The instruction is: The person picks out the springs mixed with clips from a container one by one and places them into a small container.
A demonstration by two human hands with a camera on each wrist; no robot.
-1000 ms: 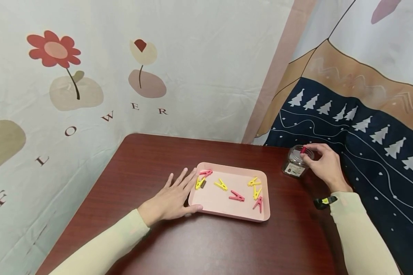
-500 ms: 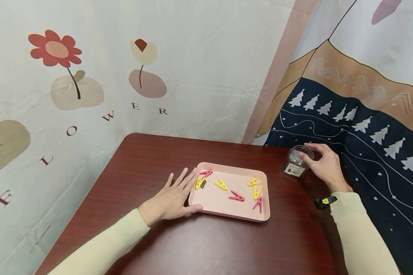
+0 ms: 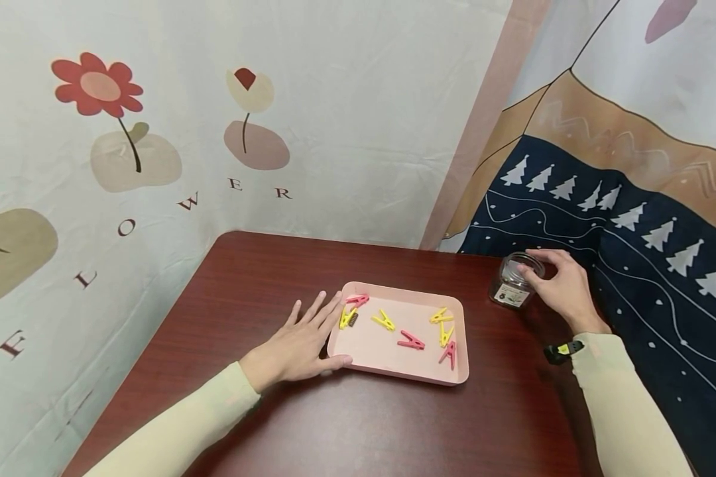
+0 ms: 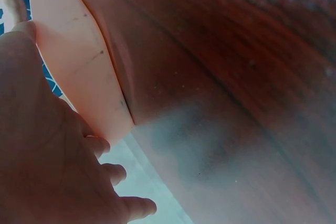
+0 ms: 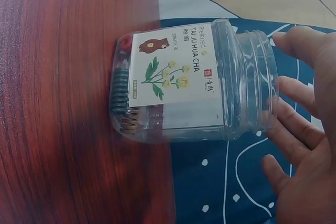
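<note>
My left hand (image 3: 295,348) lies with spread, straight fingers along the left rim of a pink tray (image 3: 394,368); the thumb reaches its front edge. In the left wrist view the tray's outer wall (image 4: 84,61) runs beside the fingers. My right hand (image 3: 563,288) is at the mouth of a clear glass jar (image 3: 511,281), fingers apart and loosely bent at the rim, holding nothing visible. In the right wrist view, a dark green coil spring (image 5: 121,90), a brass-coloured spring (image 5: 129,120) and a small red piece (image 5: 125,43) lie at the jar's bottom.
In the tray lie yellow clips (image 3: 384,320) and red clips (image 3: 411,340), and a small dark spring (image 3: 353,320) near its left side. The jar stands near the right edge of the brown table (image 3: 262,265). Printed curtains (image 3: 358,132) hang behind and to the right.
A small red cylinder, pinched in my right fingers over the jar a second ago, has left them. The right fingers have stayed at the jar's mouth. My left hand has not moved.
</note>
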